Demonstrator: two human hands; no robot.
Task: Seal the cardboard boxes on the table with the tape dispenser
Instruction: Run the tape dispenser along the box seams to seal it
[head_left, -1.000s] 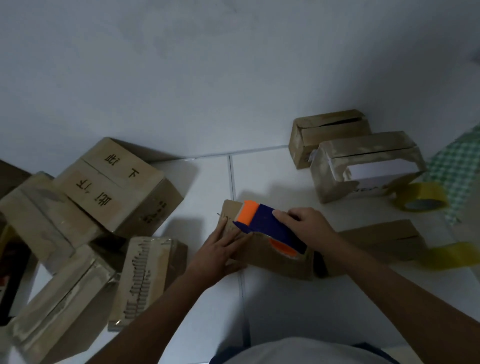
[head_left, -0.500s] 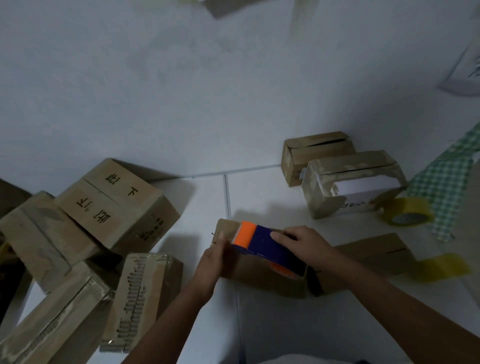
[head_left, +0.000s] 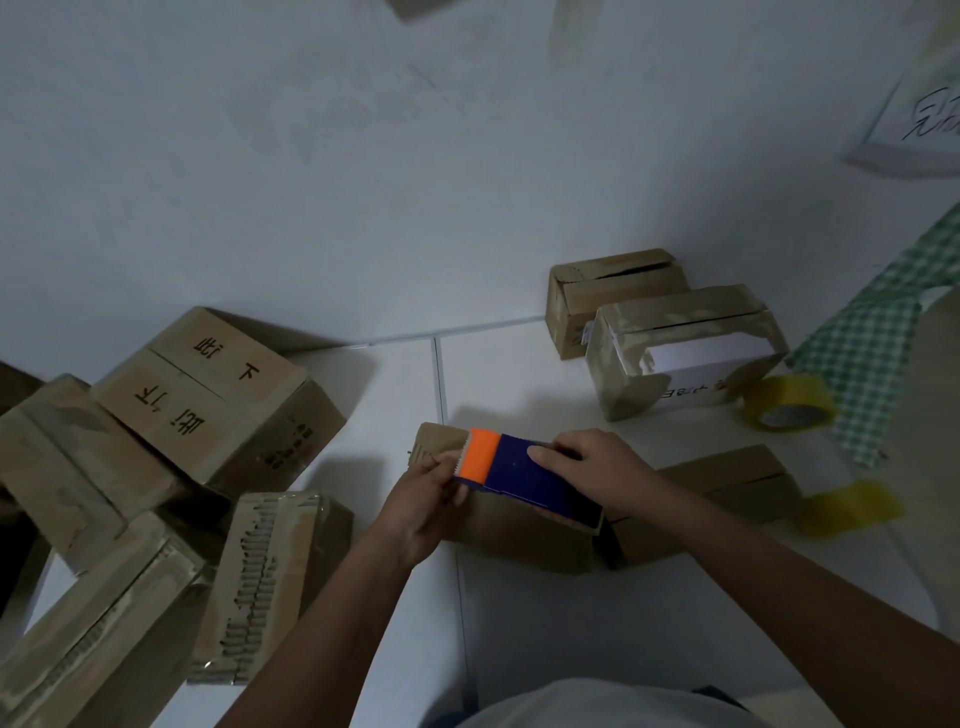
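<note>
A small cardboard box (head_left: 519, 530) lies in the middle of the white surface. On top of it sits a blue tape dispenser (head_left: 524, 478) with an orange front. My right hand (head_left: 592, 470) grips the dispenser from above. My left hand (head_left: 423, 493) is at the box's left end, fingers curled at the dispenser's toothed edge; whether they pinch tape I cannot tell. Another flat box (head_left: 727, 493) lies just right of the first, partly behind my right wrist.
Several taped boxes (head_left: 197, 410) are piled at the left. Two boxes (head_left: 670, 348) stand at the back right against the wall. A yellow tape roll (head_left: 789, 402) lies beside them, another yellow roll (head_left: 847, 506) nearer, and a green checked cloth (head_left: 883, 332) at far right.
My left hand has moved from lying flat on the box's side to curling at the dispenser's front edge. The camera has tilted up, so everything sits lower in view.
</note>
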